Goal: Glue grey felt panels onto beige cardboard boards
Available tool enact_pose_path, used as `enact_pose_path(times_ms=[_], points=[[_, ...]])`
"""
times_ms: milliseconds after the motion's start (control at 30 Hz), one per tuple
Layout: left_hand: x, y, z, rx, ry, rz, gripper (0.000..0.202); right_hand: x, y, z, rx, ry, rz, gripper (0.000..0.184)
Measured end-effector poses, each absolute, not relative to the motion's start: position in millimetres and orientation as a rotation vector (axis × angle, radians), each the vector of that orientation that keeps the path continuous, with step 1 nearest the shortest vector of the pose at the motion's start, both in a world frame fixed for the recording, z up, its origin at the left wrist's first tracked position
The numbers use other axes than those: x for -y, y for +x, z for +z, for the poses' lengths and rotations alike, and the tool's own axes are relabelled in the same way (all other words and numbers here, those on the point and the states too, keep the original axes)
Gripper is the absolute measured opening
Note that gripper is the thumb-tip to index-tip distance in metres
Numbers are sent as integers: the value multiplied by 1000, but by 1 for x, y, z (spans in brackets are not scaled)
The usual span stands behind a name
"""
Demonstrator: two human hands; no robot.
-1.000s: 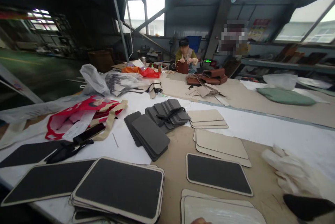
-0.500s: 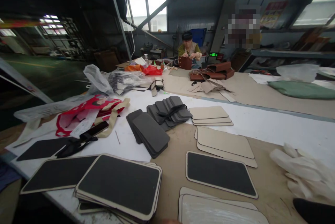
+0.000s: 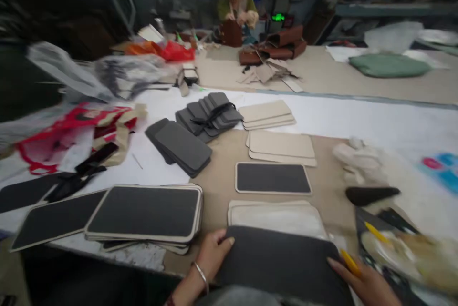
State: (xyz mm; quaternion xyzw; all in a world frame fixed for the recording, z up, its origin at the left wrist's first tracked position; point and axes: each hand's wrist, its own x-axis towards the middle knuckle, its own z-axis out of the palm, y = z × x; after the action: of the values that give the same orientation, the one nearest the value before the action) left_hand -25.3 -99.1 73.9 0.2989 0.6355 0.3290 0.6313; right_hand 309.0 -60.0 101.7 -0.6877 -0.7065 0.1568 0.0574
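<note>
Board point(image 3: 282, 263), dark-faced, at bottom centre of the frame, its left edge pinched in the left hand point(image 3: 213, 254), thumb on top, its right edge pinched in the right hand point(image 3: 365, 278), which also holds a yellow tool point(image 3: 349, 263)

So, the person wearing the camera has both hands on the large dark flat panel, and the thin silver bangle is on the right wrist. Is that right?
Not quite: the thin silver bangle is at the wrist of the left hand, as the head view now shows. The left hand and the right hand are both on the large dark flat panel.
</note>
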Motion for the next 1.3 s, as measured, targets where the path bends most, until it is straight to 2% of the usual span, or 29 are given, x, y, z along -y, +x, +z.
enact_pose_path(times_ms=[67,133,467,767,1300], points=[[92,-27,74,-1582,808,664,44,62,313,94,1983,-2313,896,32],[84,-29,69,-1657,925,609,44,60,314,89,1864,-2450,934,34],[61,-25,55,-1794,1049,463,34,21,300,82,2091,-2430,862,32],[58,-21,40,-1904,1162,290,28,-3,294,73,2304,-2578,611,34],[54,-20,36,-1967,1113,175,32,-8,300,63,2148,-2627,856,30]])
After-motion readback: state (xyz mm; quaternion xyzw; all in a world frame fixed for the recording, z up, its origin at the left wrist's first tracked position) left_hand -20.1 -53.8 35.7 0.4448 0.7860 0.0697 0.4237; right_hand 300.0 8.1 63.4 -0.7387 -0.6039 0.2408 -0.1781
